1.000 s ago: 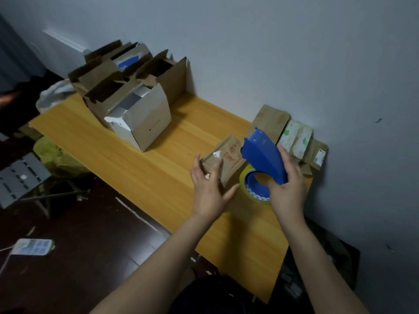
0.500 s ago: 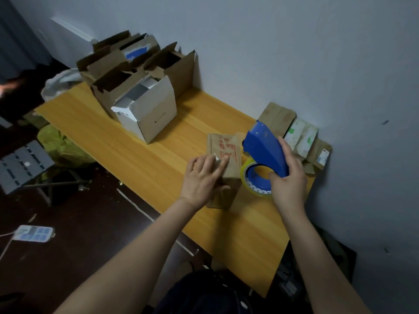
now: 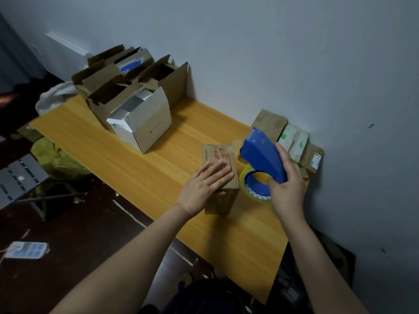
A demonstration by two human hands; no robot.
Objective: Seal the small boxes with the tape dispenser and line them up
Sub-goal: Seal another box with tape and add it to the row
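Holds the small brown box (image 3: 218, 159) down at frame centre with the left hand (image 3: 205, 186), fingers straight and flat on its red-printed top, long axis running top to bottom of the frame. Grips the blue tape dispenser (image 3: 260, 155) in the right hand (image 3: 286, 186), just right of the box, nose pointing upper left. Leaves bare table (image 3: 136, 168) left and below. Has sealed boxes (image 3: 292, 141) along the wall behind the dispenser, open cartons (image 3: 136, 105) well apart at upper left.

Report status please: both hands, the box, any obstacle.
Left hand flat on small brown box. Right hand grips blue tape dispenser, beside box. Nothing between them.
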